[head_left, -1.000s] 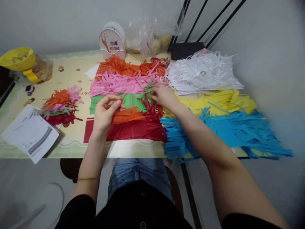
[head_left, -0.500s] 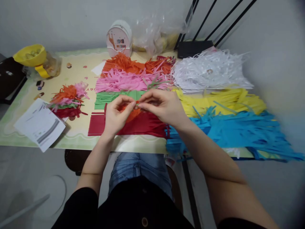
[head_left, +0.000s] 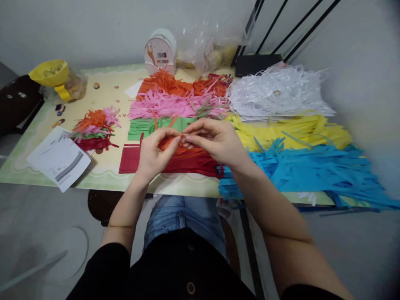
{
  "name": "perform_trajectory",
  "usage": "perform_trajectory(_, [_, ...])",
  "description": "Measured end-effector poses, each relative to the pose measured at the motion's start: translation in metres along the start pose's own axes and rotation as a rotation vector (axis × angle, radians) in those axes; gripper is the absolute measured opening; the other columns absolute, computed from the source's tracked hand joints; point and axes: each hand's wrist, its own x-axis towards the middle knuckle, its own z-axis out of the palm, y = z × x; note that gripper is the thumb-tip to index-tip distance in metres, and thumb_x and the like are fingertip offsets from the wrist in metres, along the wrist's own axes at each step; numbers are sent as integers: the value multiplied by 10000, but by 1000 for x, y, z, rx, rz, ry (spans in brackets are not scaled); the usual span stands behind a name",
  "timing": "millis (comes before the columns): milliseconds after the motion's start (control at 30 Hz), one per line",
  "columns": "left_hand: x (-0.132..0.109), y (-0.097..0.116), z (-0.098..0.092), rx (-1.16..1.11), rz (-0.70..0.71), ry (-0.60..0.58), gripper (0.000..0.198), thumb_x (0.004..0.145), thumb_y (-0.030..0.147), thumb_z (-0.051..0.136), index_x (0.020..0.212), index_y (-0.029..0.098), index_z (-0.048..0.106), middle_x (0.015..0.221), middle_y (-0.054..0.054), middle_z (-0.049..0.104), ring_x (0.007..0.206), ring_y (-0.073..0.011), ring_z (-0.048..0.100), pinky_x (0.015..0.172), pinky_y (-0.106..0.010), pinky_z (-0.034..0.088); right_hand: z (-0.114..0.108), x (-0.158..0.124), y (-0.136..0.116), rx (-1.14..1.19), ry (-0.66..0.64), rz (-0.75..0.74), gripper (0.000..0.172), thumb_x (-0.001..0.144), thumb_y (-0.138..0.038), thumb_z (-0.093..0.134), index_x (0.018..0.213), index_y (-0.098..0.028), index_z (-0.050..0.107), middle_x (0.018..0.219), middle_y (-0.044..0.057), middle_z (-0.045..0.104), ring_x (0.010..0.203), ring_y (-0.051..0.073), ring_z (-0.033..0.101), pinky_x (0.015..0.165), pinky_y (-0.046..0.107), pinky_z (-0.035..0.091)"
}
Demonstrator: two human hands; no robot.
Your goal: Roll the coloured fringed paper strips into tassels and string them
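My left hand (head_left: 159, 152) and my right hand (head_left: 217, 139) meet fingertip to fingertip over the table. Both are pinched on a piece of orange fringed paper (head_left: 187, 151), whose loose strips spread below and behind my fingers. Under them lies dark red fringed paper (head_left: 129, 159), partly hidden by the left hand. Just beyond are green fringed paper (head_left: 137, 130), pink fringed paper (head_left: 156, 104) and orange fringed paper (head_left: 175, 86) in rows. Close to my right forearm are yellow fringed paper (head_left: 300, 135) and blue fringed paper (head_left: 309, 168).
White paper strips (head_left: 278, 93) are heaped at the back right, before a black box (head_left: 256, 64). Small multicoloured tassels (head_left: 95, 127) lie left beside a white label sheet (head_left: 59, 160). A yellow bowl (head_left: 50, 73), a pink-white box (head_left: 160, 54) and a plastic bag (head_left: 206, 50) stand behind.
The view has shifted slightly, so the table's things sit a little further right. My hands stay together at the pinch, and orange strips now show above and below my fingers.
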Motion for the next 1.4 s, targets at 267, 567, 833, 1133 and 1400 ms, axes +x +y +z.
perform_trajectory(267, [-6,2,-3,144,135,-3,71,933,243,701,889,200,738,885,-42,780,831,-169,709,824,-294,534,6,-6,4,31,-23,25,317,790,-505,855,871,-220,743,727,7,771,628,154,736,621,293,647])
perform_trajectory(567, [-11,-2,7,-265,-116,70,294,918,457,769,883,178,684,820,-30,749,728,-131,742,681,-224,573,17,-8,4,-118,99,-50,270,835,-488,805,894,-234,734,617,-35,679,495,110,601,495,245,492])
perform_trajectory(833, [-16,1,8,-522,-331,54,431,808,525,863,911,194,608,717,13,752,668,-131,749,706,-223,590,18,-11,13,-133,75,-134,339,861,-519,782,899,-183,771,601,-33,653,466,68,462,461,220,334])
perform_trajectory(1133, [-3,-6,2,-883,-661,-234,527,588,559,980,669,138,675,587,-3,690,529,-93,634,571,-195,515,1,-2,-12,-370,-95,-361,238,909,-417,768,825,-205,836,722,15,772,589,99,636,579,218,482])
perform_trajectory(1400, [-11,-4,13,-1046,-625,-51,471,610,485,967,660,166,626,563,29,615,574,-120,629,604,-245,534,19,3,-10,-2,-9,-145,335,796,-508,862,807,-176,823,577,-3,693,477,103,600,480,230,514])
